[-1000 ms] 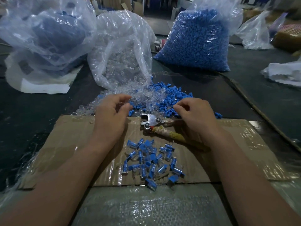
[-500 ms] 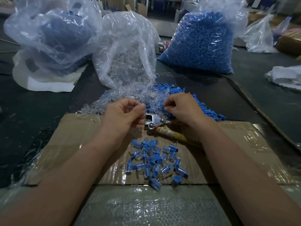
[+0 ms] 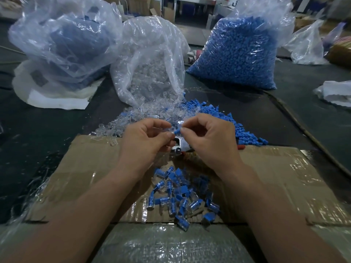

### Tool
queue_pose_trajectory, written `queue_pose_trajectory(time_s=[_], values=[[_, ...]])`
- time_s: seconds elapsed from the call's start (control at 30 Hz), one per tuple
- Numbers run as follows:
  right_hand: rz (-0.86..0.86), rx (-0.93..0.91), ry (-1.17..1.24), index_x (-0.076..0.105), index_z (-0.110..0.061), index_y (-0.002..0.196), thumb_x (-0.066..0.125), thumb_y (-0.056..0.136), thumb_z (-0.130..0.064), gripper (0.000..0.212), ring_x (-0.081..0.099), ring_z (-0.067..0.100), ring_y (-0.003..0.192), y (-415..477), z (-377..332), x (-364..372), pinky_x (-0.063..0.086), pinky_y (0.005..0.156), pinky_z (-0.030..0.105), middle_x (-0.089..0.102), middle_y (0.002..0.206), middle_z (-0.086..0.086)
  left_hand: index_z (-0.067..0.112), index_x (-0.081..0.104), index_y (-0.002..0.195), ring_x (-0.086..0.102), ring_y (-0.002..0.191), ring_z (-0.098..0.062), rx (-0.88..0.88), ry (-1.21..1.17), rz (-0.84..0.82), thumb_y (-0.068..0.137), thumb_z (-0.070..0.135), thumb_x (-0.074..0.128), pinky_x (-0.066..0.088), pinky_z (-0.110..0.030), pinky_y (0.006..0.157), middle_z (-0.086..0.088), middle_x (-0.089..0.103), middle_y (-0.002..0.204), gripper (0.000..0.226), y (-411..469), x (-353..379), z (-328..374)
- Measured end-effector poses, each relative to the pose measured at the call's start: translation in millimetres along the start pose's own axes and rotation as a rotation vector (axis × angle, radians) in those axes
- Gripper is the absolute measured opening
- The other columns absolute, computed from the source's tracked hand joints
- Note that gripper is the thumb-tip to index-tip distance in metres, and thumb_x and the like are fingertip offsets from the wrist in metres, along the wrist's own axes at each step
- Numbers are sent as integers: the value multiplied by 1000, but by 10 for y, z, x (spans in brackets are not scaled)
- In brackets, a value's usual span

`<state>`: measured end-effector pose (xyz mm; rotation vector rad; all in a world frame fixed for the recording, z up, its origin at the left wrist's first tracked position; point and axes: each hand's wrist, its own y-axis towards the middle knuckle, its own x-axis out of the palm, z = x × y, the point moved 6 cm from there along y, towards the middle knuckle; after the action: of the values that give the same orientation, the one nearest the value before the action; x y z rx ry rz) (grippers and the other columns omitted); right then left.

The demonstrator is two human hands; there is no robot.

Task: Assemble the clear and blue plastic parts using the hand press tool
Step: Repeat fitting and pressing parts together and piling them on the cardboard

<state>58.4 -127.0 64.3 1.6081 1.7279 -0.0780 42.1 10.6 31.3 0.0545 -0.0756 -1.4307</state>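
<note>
Left hand pinching; right hand pinching; fingers meeting

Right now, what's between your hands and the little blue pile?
The metal hand press tool lies there on the cardboard, shown in the head view.

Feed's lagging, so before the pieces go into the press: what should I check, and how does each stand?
1. Blue part pinched in right hand: ok.
2. Clear part held in left hand: cannot tell, fingers curled, too see-through.
3. Parts seated together: cannot tell.
4. Hand press tool on the cardboard under the hands: ok.
5. Tool's mouth free: cannot tell, hands cover it.
6. Finished pieces piled nearer than the tool head: ok.
</note>
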Motion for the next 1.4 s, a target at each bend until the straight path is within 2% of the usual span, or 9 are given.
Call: queue_pose_trajectory(time_s=[0.2, 0.33, 0.5, 0.63, 0.77, 0.93, 1.03, 1.17, 1.4], values=[[53, -103, -110, 69, -11, 79, 69, 78, -11, 1, 56, 1, 59, -31, -77, -8, 51, 60, 16, 60, 67, -11, 22, 66, 79, 67, 62, -14, 70, 105, -14, 77, 1, 68, 53, -18, 57, -3, 70, 69, 22, -12, 47, 12], [-58, -76, -38, 70, -9, 84, 72, 77, -11, 7, 58, 0, 61, -25, -48, 56, 50, 63, 13, 64, 71, -7, 19, 66, 79, 68, 61, -15, 66, 81, -21, 78, -1, 66, 54, -19, 56, -4, 71, 69, 20, -4, 35, 4], [-103, -23, 118, 63, -24, 81, 75, 73, -17, 16, 60, 0, 72, -8, -6, 41, 47, 66, 10, 62, 74, -13, 14, 66, 76, 64, 54, -13, 26, -12, -74, 77, -2, 65, 51, -17, 50, -5, 69, 63, 16, 13, 48, 15], [-235, -17, 175, 60, -35, 90, 74, 71, -15, 31, 61, -1, 83, -7, -16, 70, 50, 77, 14, 63, 87, -15, 8, 64, 74, 58, 46, -9, -70, -129, -114, 76, -3, 63, 46, -16, 42, -2, 65, 58, 12, 30, 53, 2], [-272, -9, 253, 64, -28, 94, 72, 72, -3, 35, 65, 1, 85, -8, 9, 48, 50, 79, 15, 66, 88, -13, 5, 62, 75, 59, 45, -12, -122, -157, -146, 71, -3, 64, 48, -17, 43, -4, 65, 57, 9, 35, 77, -19], [-230, -39, 252, 66, -25, 89, 74, 69, -3, 31, 65, -1, 77, -17, 9, 19, 50, 72, 13, 65, 81, -15, 4, 60, 73, 59, 44, -14, -148, -166, -179, 68, -2, 65, 49, -19, 42, -7, 64, 54, 9, 34, 89, -31], [-219, -50, 252, 67, -22, 90, 73, 69, -4, 29, 65, -4, 73, -19, 12, 3, 49, 68, 10, 65, 78, -17, 2, 60, 73, 60, 43, -15, -147, -194, -205, 75, -6, 59, 49, -19, 41, -9, 64, 54, 8, 42, 103, -15], [-210, -110, 186, 65, -14, 100, 72, 71, -2, 32, 63, -6, 75, -15, 5, -8, 48, 67, 8, 62, 80, -17, 1, 60, 74, 62, 45, -16, -167, -199, -236, 75, -7, 58, 50, -19, 42, -12, 65, 55, 8, 52, 101, -13], [-186, -127, 131, 69, -6, 97, 72, 72, 0, 26, 65, -4, 73, 6, 58, -56, 49, 66, 9, 62, 79, -15, 1, 60, 75, 63, 47, -18, -247, -253, -259, 69, -6, 60, 50, -19, 42, -12, 65, 57, 9, 93, 195, -58]])
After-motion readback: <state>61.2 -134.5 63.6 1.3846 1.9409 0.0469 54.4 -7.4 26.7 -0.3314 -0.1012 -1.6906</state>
